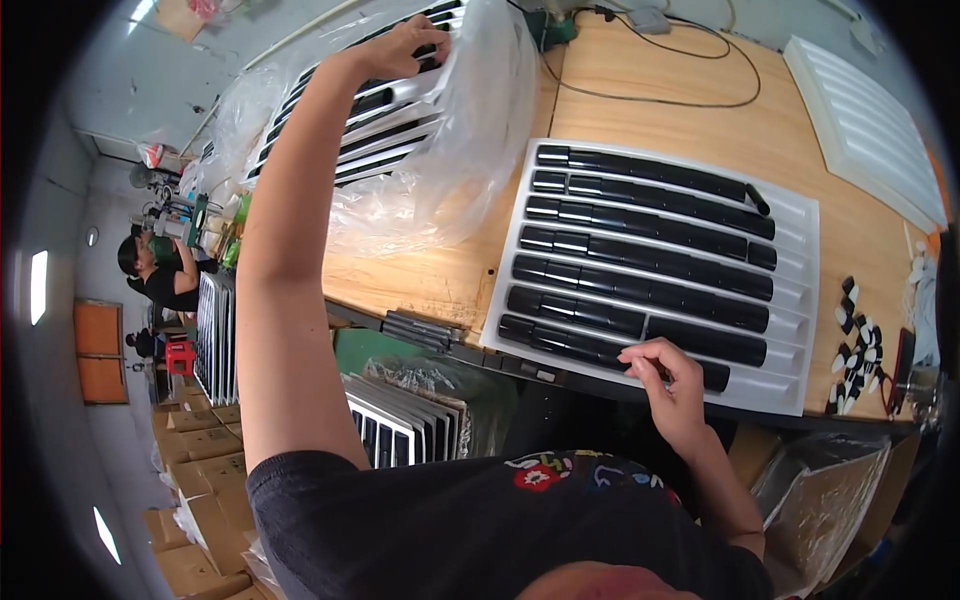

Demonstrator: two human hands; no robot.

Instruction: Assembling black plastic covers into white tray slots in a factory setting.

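Observation:
My left hand [405, 52] reaches to the far left, over a white ribbed tray lined with black tubes inside a clear plastic bag [490, 110]. Its fingers are curled down around a black tube [429, 64]. In front of me lies a second white tray [795, 370], with rows of short glossy black tubes [640, 270] set end to end in its grooves. One small black piece [757, 199] sits askew at the end of the farthest row. At the near row, my right hand [672, 388] is held with thumb and fingers pinched; whatever they hold is too small to make out.
Loose black and white pieces [858, 350] lie on the table's right side. A white ribbed tray [865, 130] and a black cable [700, 103] are at the back. Filled trays [410, 425] stand below the table edge. A person [165, 278] works at far left, near cardboard boxes [205, 490].

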